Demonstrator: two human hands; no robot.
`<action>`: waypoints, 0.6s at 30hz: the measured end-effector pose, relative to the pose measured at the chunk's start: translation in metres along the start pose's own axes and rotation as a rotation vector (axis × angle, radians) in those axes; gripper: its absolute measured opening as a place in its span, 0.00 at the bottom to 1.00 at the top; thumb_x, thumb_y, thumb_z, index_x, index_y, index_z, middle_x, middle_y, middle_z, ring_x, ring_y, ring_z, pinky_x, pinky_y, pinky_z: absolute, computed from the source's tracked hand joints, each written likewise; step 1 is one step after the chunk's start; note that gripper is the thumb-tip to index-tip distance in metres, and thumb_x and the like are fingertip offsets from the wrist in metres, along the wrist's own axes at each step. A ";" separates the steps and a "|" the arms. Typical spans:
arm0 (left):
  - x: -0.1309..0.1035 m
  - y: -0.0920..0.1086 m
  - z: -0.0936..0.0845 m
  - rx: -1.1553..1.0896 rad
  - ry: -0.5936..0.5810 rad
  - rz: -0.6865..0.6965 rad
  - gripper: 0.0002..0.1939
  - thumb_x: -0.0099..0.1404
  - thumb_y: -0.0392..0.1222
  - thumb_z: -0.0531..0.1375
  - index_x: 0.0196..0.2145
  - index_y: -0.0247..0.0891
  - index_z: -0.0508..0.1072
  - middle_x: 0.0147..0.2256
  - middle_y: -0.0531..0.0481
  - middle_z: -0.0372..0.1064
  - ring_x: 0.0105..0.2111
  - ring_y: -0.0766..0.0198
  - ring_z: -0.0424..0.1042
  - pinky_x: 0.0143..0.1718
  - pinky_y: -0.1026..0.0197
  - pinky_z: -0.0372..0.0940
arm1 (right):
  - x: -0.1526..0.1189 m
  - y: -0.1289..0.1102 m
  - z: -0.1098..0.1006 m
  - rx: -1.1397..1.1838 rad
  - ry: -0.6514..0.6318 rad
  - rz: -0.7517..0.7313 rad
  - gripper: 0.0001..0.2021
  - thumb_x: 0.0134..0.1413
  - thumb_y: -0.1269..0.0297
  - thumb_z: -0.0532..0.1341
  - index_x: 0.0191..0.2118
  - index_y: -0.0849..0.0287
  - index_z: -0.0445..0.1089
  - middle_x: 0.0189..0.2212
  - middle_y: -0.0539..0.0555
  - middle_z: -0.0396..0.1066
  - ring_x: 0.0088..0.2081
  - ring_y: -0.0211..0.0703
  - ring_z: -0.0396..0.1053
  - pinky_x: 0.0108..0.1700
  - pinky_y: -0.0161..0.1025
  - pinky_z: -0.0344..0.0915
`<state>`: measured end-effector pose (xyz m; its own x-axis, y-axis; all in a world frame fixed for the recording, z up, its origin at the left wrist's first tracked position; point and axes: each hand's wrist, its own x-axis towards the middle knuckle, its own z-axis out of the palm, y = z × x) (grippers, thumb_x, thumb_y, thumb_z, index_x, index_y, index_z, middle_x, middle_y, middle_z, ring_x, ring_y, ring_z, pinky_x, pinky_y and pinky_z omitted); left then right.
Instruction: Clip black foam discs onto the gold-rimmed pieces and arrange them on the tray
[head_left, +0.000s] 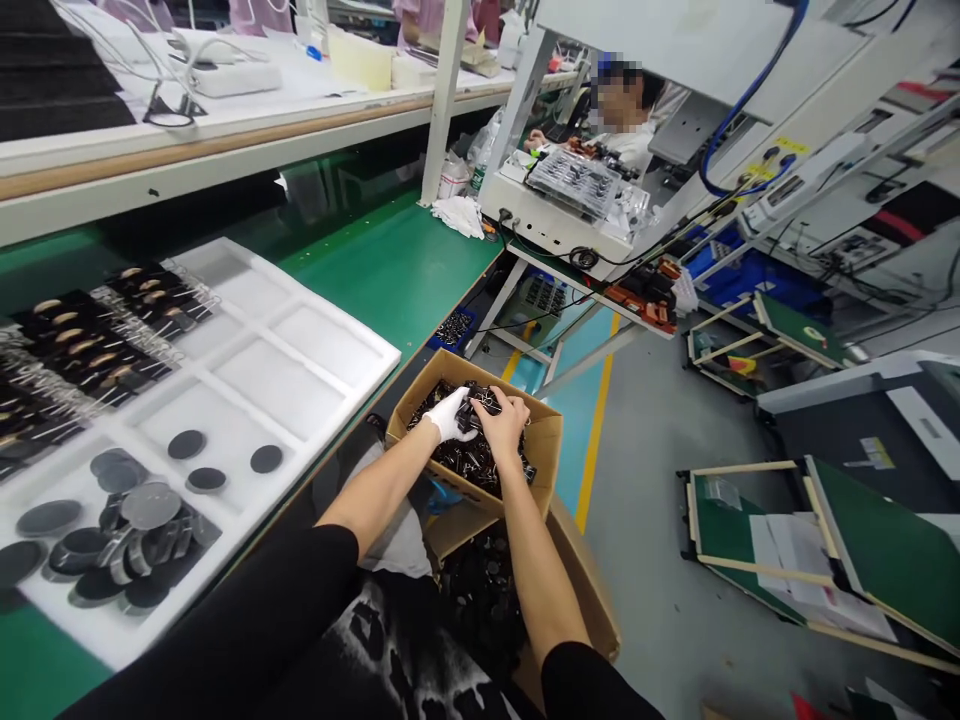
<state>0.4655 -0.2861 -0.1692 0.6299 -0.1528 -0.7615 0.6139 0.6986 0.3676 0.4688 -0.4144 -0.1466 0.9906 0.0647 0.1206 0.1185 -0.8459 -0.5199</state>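
Note:
Both hands are over an open cardboard box (551, 450) filled with small black parts that have thin metal wires (469, 465). My left hand (450, 415), in a white glove, holds some of these black parts (480, 400) from the left side. My bare right hand (504, 422) has its fingers closed on the same parts from the right. The single pieces between the fingers are too small to tell apart. On the left, a white foam tray (330, 365) holds black round discs (150, 506) and rows of black parts with metal wires (75, 340).
A green table (390, 260) carries the tray. Below the first box is a second cardboard box (592, 590) with black parts. A person (626, 110) sits behind a white machine (555, 225). Green-topped carts (885, 550) stand on the right.

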 end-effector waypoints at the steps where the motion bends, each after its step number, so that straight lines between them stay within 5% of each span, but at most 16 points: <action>1: -0.004 0.002 0.001 -0.009 -0.012 0.005 0.22 0.74 0.50 0.63 0.60 0.38 0.72 0.58 0.41 0.72 0.53 0.54 0.75 0.54 0.45 0.75 | -0.001 -0.003 -0.004 -0.009 0.010 -0.014 0.27 0.62 0.45 0.64 0.61 0.54 0.77 0.48 0.62 0.68 0.54 0.61 0.62 0.58 0.51 0.60; 10: -0.051 0.021 0.016 -0.108 -0.145 0.065 0.21 0.74 0.52 0.63 0.57 0.36 0.73 0.52 0.42 0.74 0.47 0.57 0.76 0.48 0.50 0.76 | -0.008 -0.048 -0.055 -0.029 0.136 -0.188 0.27 0.63 0.46 0.64 0.61 0.58 0.77 0.47 0.64 0.67 0.57 0.62 0.60 0.65 0.52 0.56; 18: -0.120 0.046 0.023 -0.139 -0.209 0.184 0.15 0.70 0.55 0.61 0.35 0.39 0.71 0.26 0.55 0.71 0.26 0.63 0.73 0.35 0.51 0.75 | -0.016 -0.104 -0.096 0.042 0.248 -0.323 0.24 0.59 0.49 0.70 0.58 0.53 0.80 0.45 0.61 0.66 0.55 0.61 0.59 0.60 0.55 0.60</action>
<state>0.4294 -0.2518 -0.0481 0.8177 -0.1451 -0.5571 0.4182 0.8148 0.4016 0.4338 -0.3784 -0.0128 0.8561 0.1894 0.4808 0.4284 -0.7805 -0.4553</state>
